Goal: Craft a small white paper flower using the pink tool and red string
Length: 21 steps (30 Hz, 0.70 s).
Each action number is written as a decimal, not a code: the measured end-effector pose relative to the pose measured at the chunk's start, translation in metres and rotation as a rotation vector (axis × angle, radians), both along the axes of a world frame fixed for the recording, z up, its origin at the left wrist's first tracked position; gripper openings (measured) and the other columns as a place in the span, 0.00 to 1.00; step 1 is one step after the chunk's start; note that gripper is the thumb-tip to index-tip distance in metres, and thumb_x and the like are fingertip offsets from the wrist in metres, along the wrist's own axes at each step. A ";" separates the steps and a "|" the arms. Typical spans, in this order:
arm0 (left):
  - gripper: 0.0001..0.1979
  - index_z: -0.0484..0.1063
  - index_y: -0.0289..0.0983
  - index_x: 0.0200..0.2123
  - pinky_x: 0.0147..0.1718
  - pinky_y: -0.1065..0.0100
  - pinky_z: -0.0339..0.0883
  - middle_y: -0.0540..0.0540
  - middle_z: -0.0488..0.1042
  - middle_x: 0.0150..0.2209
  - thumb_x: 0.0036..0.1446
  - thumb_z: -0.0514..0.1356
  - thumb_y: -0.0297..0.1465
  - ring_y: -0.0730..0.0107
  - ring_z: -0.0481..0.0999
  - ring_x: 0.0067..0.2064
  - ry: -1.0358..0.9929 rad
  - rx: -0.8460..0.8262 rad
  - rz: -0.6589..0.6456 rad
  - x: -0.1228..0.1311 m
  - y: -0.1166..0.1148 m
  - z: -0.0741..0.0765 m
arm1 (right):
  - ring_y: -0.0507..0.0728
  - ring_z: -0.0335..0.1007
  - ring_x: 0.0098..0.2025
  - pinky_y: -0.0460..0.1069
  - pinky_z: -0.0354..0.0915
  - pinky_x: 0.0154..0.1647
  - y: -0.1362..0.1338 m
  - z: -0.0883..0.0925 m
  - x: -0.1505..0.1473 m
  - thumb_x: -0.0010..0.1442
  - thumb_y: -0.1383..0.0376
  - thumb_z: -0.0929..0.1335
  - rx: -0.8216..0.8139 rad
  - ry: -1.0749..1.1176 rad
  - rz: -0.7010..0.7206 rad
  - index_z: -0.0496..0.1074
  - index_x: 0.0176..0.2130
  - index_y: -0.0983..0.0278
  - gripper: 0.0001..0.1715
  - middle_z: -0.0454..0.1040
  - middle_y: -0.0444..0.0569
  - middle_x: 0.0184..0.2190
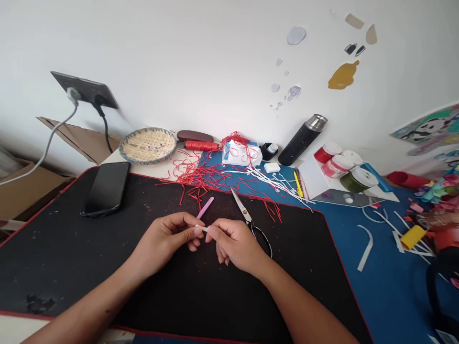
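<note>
over the black desk mat (71, 258), my left hand (163, 241) and right hand (236, 243) each pinch an end of a short thin white strip (201, 228), lying nine-to-three between them.

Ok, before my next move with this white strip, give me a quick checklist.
1. Strip held by both hands: ok, pinched between the fingertips of the left hand and the right hand.
2. Strip's full length: cannot tell, the fingers hide most of it.
3. Scissors in reach: ok, lying by the right hand, blades shut.
4. Pink stick out of the way: ok, on the mat just beyond the fingertips.
5. Phone out of the way: ok, at the mat's far left.
6. Red scraps away from the hands: ok, heaped at the mat's far edge.
</note>
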<state>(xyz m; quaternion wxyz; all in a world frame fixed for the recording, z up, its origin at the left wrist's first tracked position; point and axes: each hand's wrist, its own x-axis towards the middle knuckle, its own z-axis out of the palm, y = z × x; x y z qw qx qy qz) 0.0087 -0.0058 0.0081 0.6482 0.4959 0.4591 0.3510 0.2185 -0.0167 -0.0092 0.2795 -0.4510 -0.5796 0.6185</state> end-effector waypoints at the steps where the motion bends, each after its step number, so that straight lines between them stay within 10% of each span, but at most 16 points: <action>1: 0.16 0.83 0.35 0.35 0.29 0.69 0.73 0.45 0.82 0.29 0.52 0.74 0.43 0.68 0.77 0.28 -0.015 -0.008 -0.015 0.000 0.000 -0.001 | 0.49 0.63 0.16 0.43 0.59 0.21 0.000 0.002 0.001 0.74 0.53 0.64 0.080 -0.088 0.003 0.75 0.37 0.63 0.20 0.67 0.37 0.15; 21: 0.11 0.83 0.38 0.33 0.32 0.69 0.72 0.47 0.81 0.26 0.58 0.67 0.40 0.66 0.78 0.29 0.212 0.162 0.031 -0.005 -0.001 0.005 | 0.55 0.77 0.37 0.48 0.64 0.40 0.003 0.011 0.009 0.76 0.61 0.63 0.603 -0.431 0.107 0.80 0.45 0.60 0.16 0.83 0.47 0.39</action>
